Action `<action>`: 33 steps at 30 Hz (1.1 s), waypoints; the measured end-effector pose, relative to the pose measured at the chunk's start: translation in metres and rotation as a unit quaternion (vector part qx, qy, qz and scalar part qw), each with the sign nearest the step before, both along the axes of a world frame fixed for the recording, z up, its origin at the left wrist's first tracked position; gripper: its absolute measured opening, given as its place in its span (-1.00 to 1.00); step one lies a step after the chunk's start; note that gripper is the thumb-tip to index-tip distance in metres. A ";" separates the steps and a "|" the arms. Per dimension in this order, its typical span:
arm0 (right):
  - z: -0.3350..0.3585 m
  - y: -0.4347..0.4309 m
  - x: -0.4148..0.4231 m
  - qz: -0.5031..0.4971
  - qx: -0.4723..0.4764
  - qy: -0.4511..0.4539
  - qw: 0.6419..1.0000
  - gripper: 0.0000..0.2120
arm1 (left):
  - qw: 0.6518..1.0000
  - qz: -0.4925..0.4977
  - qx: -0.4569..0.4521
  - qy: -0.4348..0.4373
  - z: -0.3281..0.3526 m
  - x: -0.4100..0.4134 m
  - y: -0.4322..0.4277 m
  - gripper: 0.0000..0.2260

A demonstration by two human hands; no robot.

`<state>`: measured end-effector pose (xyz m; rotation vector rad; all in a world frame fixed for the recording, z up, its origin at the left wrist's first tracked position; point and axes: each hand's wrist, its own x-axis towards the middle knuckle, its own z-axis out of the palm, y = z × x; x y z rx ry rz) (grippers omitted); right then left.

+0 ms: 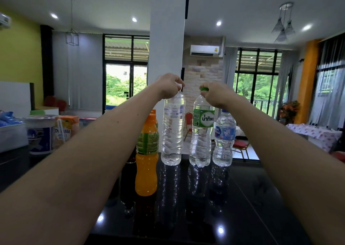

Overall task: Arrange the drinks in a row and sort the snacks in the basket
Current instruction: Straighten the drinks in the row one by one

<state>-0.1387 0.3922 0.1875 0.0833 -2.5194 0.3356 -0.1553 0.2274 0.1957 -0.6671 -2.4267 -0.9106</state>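
Note:
On the glossy black counter (242, 198) stand two tall clear water bottles side by side. My left hand (169, 86) grips the neck of the white-labelled bottle (172, 129). My right hand (216, 93) holds the green cap of the green-labelled bottle (201, 132). A shorter water bottle with a blue label (224, 138) stands just right of them. Left of the pair stands an orange juice bottle (146, 162), with a second orange bottle (154, 114) partly hidden behind it.
At the far left are a white lidded tub (40, 134), an orange drink carton with a straw (64, 130) and a white container holding blue packets (10, 130). A white pillar (167, 39) rises behind the bottles. Red chairs and a patterned tablecloth lie beyond the counter's far edge.

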 end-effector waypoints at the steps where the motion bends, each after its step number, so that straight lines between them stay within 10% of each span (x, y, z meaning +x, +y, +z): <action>1: 0.000 0.000 0.001 0.002 0.000 0.002 1.000 -0.69 | 1.000 0.007 -0.004 0.004 -0.001 -0.001 0.001 -0.72; 21: 0.003 0.007 0.001 0.020 -0.024 -0.020 0.999 -0.73 | 0.997 0.033 -0.065 -0.009 0.002 -0.003 0.005 -0.66; 27: 0.003 0.028 0.019 -0.018 -0.061 0.037 0.997 -0.62 | 0.985 0.047 -0.031 0.163 -0.028 0.048 0.020 -0.66; 33: -0.034 0.044 0.031 0.004 -0.061 -0.114 0.992 -0.61 | 0.988 -0.061 -0.137 -0.035 -0.145 0.091 0.038 -0.75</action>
